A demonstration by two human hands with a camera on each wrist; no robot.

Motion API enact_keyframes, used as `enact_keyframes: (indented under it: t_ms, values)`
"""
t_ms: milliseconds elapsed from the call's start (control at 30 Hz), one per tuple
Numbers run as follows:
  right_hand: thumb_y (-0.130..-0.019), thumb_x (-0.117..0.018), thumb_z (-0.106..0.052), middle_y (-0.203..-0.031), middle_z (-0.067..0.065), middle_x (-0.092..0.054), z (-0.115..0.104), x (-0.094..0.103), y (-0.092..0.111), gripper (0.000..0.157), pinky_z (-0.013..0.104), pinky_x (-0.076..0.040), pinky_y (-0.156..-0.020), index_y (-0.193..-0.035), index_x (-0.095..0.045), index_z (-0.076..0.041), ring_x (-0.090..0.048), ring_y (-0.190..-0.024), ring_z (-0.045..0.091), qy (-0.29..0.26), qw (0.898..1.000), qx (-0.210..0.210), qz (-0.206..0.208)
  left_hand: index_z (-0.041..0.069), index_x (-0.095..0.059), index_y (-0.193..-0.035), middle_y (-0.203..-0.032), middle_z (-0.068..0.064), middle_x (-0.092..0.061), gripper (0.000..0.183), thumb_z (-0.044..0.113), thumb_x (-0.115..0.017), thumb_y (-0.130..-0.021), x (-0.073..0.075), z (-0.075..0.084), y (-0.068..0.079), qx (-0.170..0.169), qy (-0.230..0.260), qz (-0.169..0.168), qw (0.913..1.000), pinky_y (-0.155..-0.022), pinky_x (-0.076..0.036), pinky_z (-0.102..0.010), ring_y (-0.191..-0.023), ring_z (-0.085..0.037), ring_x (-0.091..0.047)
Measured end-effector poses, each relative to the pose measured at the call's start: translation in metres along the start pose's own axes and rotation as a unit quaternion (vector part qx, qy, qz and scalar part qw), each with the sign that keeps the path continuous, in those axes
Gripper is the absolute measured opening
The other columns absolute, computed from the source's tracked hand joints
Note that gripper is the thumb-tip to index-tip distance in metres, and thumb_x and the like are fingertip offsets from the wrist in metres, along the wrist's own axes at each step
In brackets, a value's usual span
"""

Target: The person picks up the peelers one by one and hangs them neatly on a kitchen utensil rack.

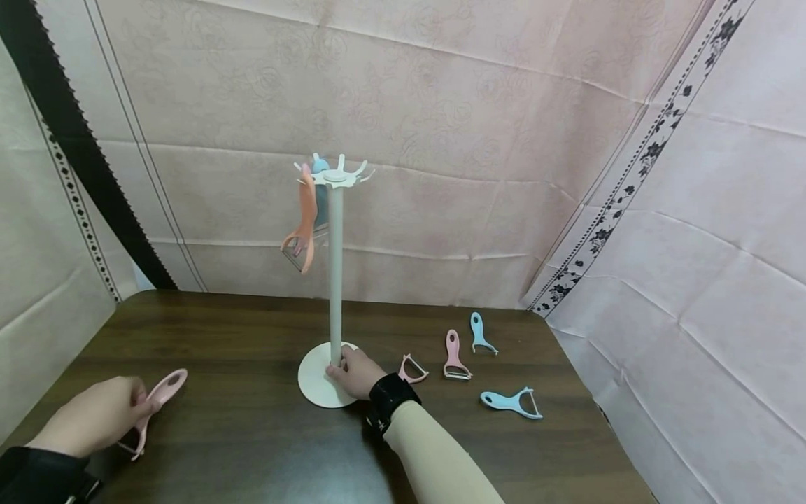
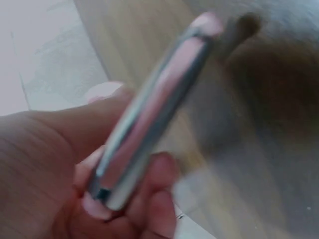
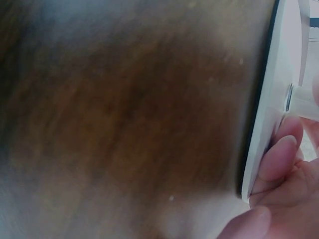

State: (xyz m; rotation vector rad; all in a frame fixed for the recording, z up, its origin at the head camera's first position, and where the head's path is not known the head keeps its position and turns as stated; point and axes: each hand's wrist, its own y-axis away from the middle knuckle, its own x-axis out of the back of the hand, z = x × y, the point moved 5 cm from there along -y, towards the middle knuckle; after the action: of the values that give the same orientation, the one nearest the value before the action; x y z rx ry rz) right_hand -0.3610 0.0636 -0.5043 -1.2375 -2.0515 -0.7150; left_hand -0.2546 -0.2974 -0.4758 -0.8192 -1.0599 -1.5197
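Note:
My left hand [image 1: 101,413] pinches a pink Y-shaped peeler [image 1: 168,386] above the table's left side. In the left wrist view the peeler's blade head [image 2: 149,119] faces the camera, blurred. My right hand [image 1: 357,374] grips the bottom of the pole of a white utensil stand [image 1: 336,273], with fingers low over the round base [image 3: 271,99]. From hooks on the stand's left side hang an orange peeler [image 1: 307,203] and, partly hidden behind it, a blue peeler [image 1: 322,203]. A bit of pink shows behind the orange one.
Right of the stand lie a pink peeler [image 1: 412,369] partly hidden by my right hand, another pink peeler [image 1: 453,350], a light blue peeler [image 1: 478,333] and a second light blue peeler [image 1: 506,401]. Patterned cloth [image 1: 409,105] hangs behind the brown wooden table [image 1: 252,448].

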Motion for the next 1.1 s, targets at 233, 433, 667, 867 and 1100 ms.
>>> enact_keyframes:
  t_ms: [233, 433, 667, 867, 1100]
  values:
    - [-0.097, -0.059, -0.031, -0.082, -0.002, -0.056, -0.001, 0.0, 0.002, 0.024, 0.03, -0.048, -0.069, -0.11, -0.056, -0.011, -0.056, -0.076, 0.011, -0.015, 1.0, 0.0, -0.004, 0.004, -0.06, -0.089, -0.062, 0.002, -0.045, 0.038, 0.04, -0.053, -0.099, 0.034, 0.041, 0.003, -0.064, 0.022, 0.18, 0.9813, -0.048, -0.028, -0.031, -0.053, -0.016, -0.039]
    - [-0.097, -0.059, -0.03, -0.08, -0.001, -0.055, -0.003, 0.001, 0.003, 0.023, 0.029, -0.047, -0.067, -0.109, -0.057, -0.01, -0.055, -0.074, 0.011, -0.007, 1.0, 0.009, 0.0, 0.008, -0.061, -0.095, -0.071, 0.0, -0.053, 0.032, 0.04, -0.054, -0.099, 0.062, 0.096, 0.009, -0.115, 0.078, 0.255, 0.9569, -0.048, -0.032, -0.029, -0.059, -0.016, -0.043]
    - [-0.098, -0.059, -0.03, -0.081, -0.001, -0.056, -0.006, 0.003, 0.005, 0.023, 0.03, -0.048, -0.068, -0.109, -0.056, -0.01, -0.055, -0.074, 0.011, -0.007, 1.0, 0.008, -0.003, 0.014, -0.064, -0.094, -0.079, 0.001, -0.062, 0.022, 0.037, -0.063, -0.094, 0.088, 0.152, 0.023, -0.174, 0.13, 0.32, 0.9222, -0.057, -0.041, -0.025, -0.068, -0.015, -0.052]
    - [-0.097, -0.059, -0.03, -0.082, -0.001, -0.057, -0.003, 0.001, 0.001, 0.024, 0.031, -0.048, -0.07, -0.112, -0.057, -0.011, -0.056, -0.076, 0.011, -0.009, 1.0, 0.002, -0.004, 0.016, -0.065, -0.095, -0.081, 0.003, -0.064, 0.019, 0.034, -0.066, -0.093, 0.108, 0.181, 0.029, -0.212, 0.163, 0.333, 0.9042, -0.059, -0.042, -0.02, -0.069, -0.013, -0.054]
    - [-0.097, -0.06, -0.03, -0.081, -0.001, -0.057, 0.0, -0.002, -0.001, 0.025, 0.032, -0.049, -0.071, -0.112, -0.056, -0.011, -0.056, -0.075, 0.012, -0.011, 1.0, -0.004, -0.004, 0.014, -0.066, -0.097, -0.081, 0.002, -0.063, 0.018, 0.032, -0.067, -0.092, 0.124, 0.203, 0.032, -0.232, 0.175, 0.352, 0.8895, -0.059, -0.04, -0.02, -0.07, -0.014, -0.052]
